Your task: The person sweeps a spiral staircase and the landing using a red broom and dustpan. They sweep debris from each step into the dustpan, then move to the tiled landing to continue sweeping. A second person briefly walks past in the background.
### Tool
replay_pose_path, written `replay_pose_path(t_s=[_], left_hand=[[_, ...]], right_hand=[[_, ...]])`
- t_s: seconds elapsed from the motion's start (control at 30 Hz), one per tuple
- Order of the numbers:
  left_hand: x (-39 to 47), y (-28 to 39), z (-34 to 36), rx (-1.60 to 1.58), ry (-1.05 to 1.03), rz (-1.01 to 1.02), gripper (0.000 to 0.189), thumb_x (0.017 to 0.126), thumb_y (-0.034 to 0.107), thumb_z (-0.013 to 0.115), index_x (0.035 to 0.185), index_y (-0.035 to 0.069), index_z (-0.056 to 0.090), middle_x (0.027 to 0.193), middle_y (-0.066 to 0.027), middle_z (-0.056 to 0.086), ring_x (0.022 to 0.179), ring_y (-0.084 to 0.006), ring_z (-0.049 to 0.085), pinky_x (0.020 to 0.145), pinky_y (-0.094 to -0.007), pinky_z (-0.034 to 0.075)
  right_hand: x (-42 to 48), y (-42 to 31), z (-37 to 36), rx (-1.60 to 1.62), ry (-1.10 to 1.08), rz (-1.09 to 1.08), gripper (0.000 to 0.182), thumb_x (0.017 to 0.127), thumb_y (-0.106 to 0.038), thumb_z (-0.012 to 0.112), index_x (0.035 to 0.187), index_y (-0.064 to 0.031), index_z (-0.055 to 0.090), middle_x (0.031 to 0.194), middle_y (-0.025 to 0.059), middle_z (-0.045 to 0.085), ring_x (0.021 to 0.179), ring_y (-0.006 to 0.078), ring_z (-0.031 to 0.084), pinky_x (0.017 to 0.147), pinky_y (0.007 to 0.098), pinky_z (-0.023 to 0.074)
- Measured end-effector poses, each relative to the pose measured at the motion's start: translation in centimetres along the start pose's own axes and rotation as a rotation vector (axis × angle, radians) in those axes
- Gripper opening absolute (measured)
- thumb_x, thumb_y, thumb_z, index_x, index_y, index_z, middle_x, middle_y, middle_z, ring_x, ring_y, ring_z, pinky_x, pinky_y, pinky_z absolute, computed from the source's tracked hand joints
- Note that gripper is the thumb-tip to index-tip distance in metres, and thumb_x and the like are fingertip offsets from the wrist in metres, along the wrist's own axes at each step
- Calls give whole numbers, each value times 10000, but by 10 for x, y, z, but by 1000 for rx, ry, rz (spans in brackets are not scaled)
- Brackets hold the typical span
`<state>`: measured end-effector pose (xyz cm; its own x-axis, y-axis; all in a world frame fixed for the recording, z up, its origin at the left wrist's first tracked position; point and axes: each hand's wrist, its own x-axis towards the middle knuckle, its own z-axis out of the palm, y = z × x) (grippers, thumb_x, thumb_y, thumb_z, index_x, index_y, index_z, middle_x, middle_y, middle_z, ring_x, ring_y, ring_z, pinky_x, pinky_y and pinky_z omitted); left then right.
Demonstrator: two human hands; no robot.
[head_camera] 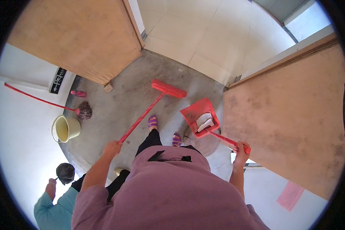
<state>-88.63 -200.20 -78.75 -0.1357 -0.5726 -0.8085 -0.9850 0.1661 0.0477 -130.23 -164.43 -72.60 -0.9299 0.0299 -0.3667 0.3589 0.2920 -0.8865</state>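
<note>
My left hand (112, 149) grips the top of the red handle of a broom (169, 88). The broom's wide red head rests on the grey concrete floor (123, 106) ahead of my feet. On the other side, my right hand (241, 154) is closed around the red handle of a dustpan (195, 110). Inside the pan lie pale, flat scraps (204, 122) and some dark dirt. The pan's front edge faces up and left, a short way from the broom head. Whether the pan touches the floor I cannot tell.
Two brown door panels (80, 37) (284, 115) flank a doorway to a tiled floor (187, 34). A cream bucket (70, 128), a red-handled mop (84, 110) and a pink bottle (78, 93) stand at the left wall. Behind my left arm, a person (56, 205) holds a black bag (65, 173).
</note>
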Motion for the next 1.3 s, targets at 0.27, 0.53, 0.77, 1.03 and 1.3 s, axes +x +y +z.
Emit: replay_pose_path(t_s=[0.27,0.53,0.77,1.03,1.3], left_hand=[[-20,-51,59,80,-60,-96,356,804,383,484,992,133,653,976,-163,625,924,-340,590,804,-443,456],[-155,-104,37,169,128,-244,303,814,335,471,923,121,656,894,-158,637,882,-348,598,784,-450,472],[-128,-65,77,155,118,-79,326,850,376,438,971,137,623,901,-159,632,850,-362,597,734,-479,470],[-87,-13,143,45,-15,-22,334,850,359,451,1053,147,612,1039,-99,619,982,-288,579,826,-438,467],[-170,-172,194,51,8,-238,286,823,302,484,1006,153,644,1029,-89,628,968,-282,593,815,-413,483]], right_hand=[[6,10,-39,-72,-43,-3,110,800,-162,622,830,-74,562,735,12,562,613,100,521,565,232,445],[17,28,-68,-47,-69,28,93,793,-134,618,840,-76,565,740,18,570,595,102,527,531,225,443],[15,35,-84,-59,-69,31,125,778,-149,632,865,-85,569,738,22,577,572,97,533,522,216,454],[-14,44,-89,-97,-88,8,135,782,-152,627,896,-99,579,724,19,589,574,98,549,515,212,454],[-46,66,-96,-88,-175,-71,127,771,-140,653,791,-77,544,651,11,525,524,104,500,457,222,431]])
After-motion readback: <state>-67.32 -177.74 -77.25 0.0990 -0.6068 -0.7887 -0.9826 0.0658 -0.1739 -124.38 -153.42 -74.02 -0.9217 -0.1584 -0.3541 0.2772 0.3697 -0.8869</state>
